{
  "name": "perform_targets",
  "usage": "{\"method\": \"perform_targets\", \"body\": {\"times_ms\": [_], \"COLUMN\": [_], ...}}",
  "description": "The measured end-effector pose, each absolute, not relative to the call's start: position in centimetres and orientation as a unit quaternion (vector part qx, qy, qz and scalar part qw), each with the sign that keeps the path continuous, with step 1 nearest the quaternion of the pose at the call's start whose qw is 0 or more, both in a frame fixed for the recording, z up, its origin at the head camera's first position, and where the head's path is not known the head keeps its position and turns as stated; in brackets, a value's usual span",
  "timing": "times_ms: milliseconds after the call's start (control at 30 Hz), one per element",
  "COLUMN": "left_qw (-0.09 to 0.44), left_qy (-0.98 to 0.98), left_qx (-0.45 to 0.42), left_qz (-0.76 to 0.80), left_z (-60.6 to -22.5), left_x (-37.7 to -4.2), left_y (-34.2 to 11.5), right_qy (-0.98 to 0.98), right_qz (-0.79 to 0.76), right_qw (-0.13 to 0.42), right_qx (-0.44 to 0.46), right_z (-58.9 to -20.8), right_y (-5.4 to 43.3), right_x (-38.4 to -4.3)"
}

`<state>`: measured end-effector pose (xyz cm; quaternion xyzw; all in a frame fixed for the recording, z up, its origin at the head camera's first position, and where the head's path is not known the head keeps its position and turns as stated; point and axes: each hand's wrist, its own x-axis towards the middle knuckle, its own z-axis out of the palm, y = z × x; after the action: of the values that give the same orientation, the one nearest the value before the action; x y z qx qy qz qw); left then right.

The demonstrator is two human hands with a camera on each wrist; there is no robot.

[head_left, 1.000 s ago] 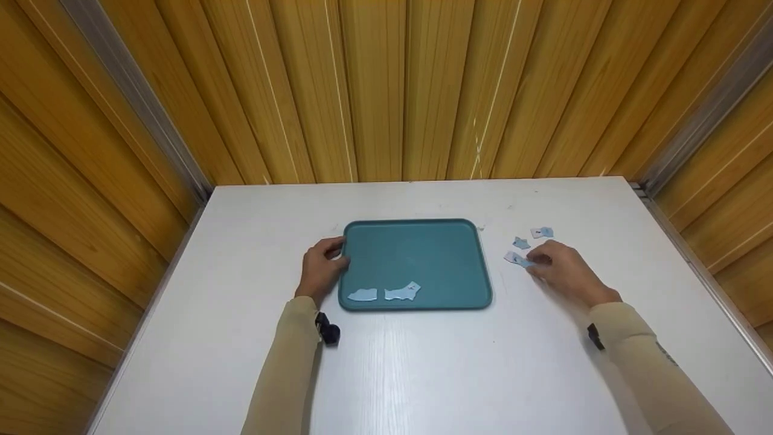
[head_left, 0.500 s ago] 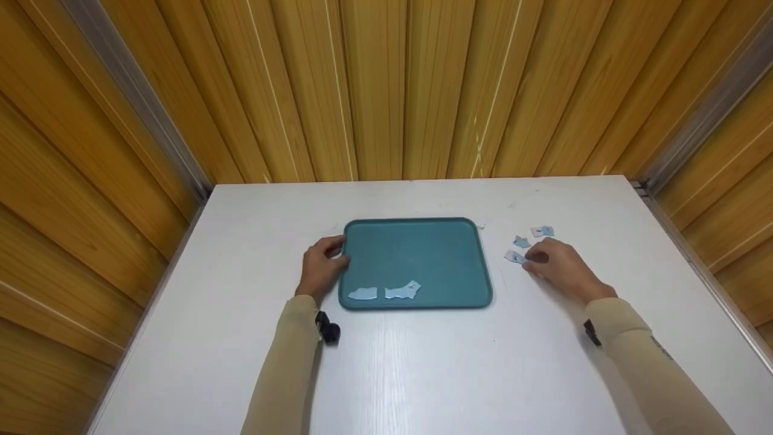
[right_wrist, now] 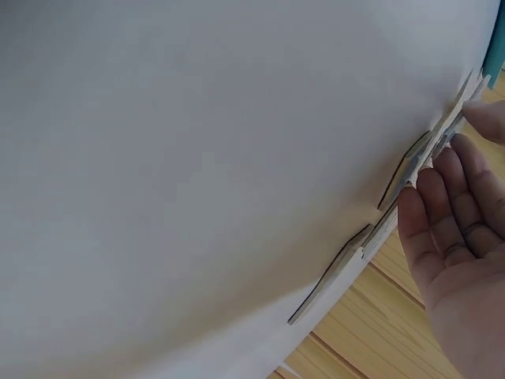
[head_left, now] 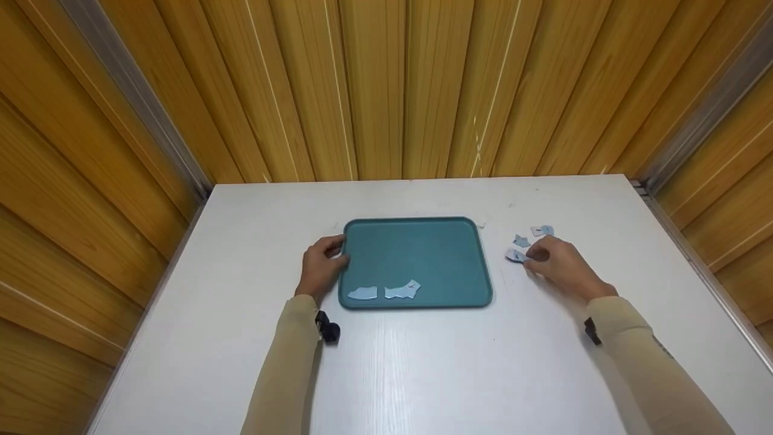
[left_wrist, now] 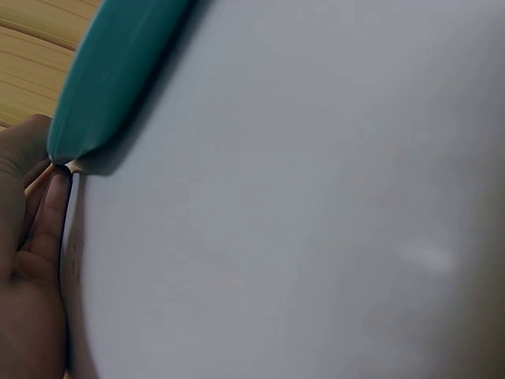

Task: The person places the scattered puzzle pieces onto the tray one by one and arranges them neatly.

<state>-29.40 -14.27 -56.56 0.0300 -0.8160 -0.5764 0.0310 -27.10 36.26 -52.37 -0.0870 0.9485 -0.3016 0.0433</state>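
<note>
In the head view, the right hand (head_left: 564,269) pinches, narrow between thumb and forefinger, the near end of a pink-and-blue piece (head_left: 514,255), which lies on the table (head_left: 423,374) just left of the fingertips; a star-shaped piece (head_left: 521,241) sits just beyond it, and a two-toned piece (head_left: 542,230) farther out past the knuckles. The left hand (head_left: 321,269) holds the left edge of the green tray (head_left: 416,254); to its right and nearer the person, a smooth-edged piece (head_left: 363,293) and a jagged piece (head_left: 403,290) lie flat on the tray, apart. The left wrist view shows fingers against the tray's corner. The right wrist view has the loose pieces nearly edge-on beside the right fingers, thin and straight: probably light, stiff, hard to lift flat, weakest at any narrow neck, and best taken by opposite edges; how firm that pinch is, I cannot tell
</note>
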Motion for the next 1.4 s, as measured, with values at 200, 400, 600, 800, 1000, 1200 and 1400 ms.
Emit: {"method": "perform_targets", "body": {"times_ms": [200, 400, 600, 800, 1000, 1200, 1400], "left_qw": [0.025, 0.03, 0.026, 0.031, 0.028, 0.025, 0.023], "left_qy": [-0.817, -0.821, -0.819, -0.82, -0.821, -0.82, -0.819], "left_qx": [0.037, 0.038, 0.042, 0.035, 0.041, 0.044, 0.049], "left_qz": [-0.575, -0.569, -0.572, -0.57, -0.569, -0.57, -0.571], "left_z": [-56.6, -56.7, -56.8, -56.9, -56.9, -56.9, -56.8], "left_x": [-29.5, -29.5, -29.5, -29.7, -29.6, -29.6, -29.5], "left_y": [-14.2, -14.3, -14.4, -14.4, -14.3, -14.3, -14.2], "right_qy": [0.945, 0.942, 0.937, 0.931, 0.927, 0.924, 0.922], "right_qz": [-0.312, -0.323, -0.331, -0.327, -0.327, -0.327, -0.337], "right_qw": [0.045, 0.037, 0.013, -0.023, -0.023, -0.022, 0.004], "right_qx": [-0.086, -0.086, -0.11, -0.162, -0.183, -0.197, -0.19], "right_z": [-52.3, -52.0, -51.7, -51.6, -51.4, -51.2, -51.0], "right_y": [36.3, 35.7, 34.7, 33.5, 32.3, 30.9, 29.6], "right_x": [-27.1, -27.1, -27.0, -26.9, -27.0, -26.9, -26.9]}}
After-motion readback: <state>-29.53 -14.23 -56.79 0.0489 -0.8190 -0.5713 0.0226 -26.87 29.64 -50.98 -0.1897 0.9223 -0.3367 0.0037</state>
